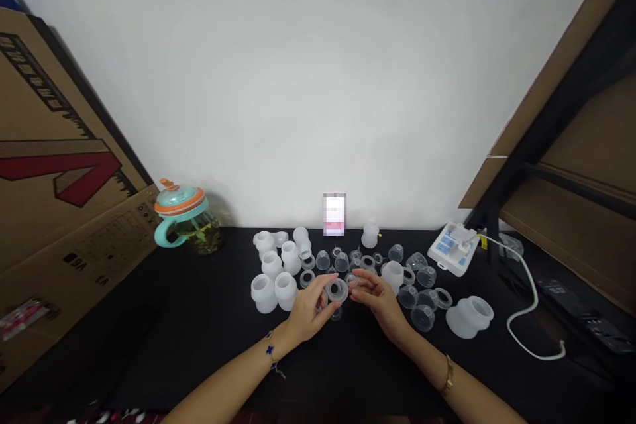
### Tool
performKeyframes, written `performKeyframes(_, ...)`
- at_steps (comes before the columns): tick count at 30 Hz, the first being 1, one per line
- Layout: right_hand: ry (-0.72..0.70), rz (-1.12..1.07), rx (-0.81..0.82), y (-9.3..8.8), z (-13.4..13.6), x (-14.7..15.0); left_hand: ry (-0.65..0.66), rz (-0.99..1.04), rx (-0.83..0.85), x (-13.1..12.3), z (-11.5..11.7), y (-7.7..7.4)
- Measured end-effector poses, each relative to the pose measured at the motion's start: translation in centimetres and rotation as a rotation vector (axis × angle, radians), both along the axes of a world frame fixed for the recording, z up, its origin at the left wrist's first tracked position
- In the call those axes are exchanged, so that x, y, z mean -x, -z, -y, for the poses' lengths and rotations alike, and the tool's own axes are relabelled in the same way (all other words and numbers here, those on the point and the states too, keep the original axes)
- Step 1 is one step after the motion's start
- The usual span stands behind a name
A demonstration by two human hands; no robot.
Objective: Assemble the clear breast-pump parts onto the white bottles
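Between the thumb and fingers of my left hand point(314, 308) is a translucent screw ring point(336, 290), its round opening turned toward me. Close on its right, my right hand point(376, 297) pinches a small clear piece point(352, 279) that looks like a bottle nipple; the fingers partly cover it. Frosted white baby bottles point(265, 291) stand in a group left of my hands. More loose rings point(307, 278) and clear dome caps point(423, 317) lie behind and to the right. One frosted bottle point(393, 275) is just behind my right hand.
On the black table point(213, 324), a lidded jug point(186, 218) with leaves in liquid stands left. A phone point(334, 214) leans on the wall. At right are a power strip point(454, 248), a white cable point(534, 298) and a tilted frosted bottle point(470, 317). Cardboard boxes point(59, 165) flank the table.
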State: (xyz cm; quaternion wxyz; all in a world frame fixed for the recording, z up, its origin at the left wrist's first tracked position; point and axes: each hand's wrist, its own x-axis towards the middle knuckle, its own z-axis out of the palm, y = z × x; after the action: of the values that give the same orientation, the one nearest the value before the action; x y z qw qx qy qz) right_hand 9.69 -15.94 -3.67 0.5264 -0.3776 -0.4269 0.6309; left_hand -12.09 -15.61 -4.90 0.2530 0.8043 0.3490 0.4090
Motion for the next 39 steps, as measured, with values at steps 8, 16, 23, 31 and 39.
performKeyframes(8,-0.004,-0.054,0.097,-0.1,-0.2,-0.1,-0.004,0.009,-0.014,0.0,0.0,0.0)
performKeyframes(16,-0.028,-0.112,0.125,-0.5,-0.1,-0.2,0.000,0.008,0.002,0.0,-0.1,0.1)
performKeyframes(23,-0.033,-0.071,0.091,-0.1,-0.3,-0.2,0.004,0.010,0.013,0.0,-0.2,0.5)
performKeyframes(31,-0.001,-0.050,0.009,0.7,-0.8,0.0,0.007,0.001,0.003,0.0,-0.4,0.8)
performKeyframes(39,0.000,0.038,-0.085,1.1,-1.0,0.2,0.018,-0.047,-0.016,-0.5,-0.4,0.8)
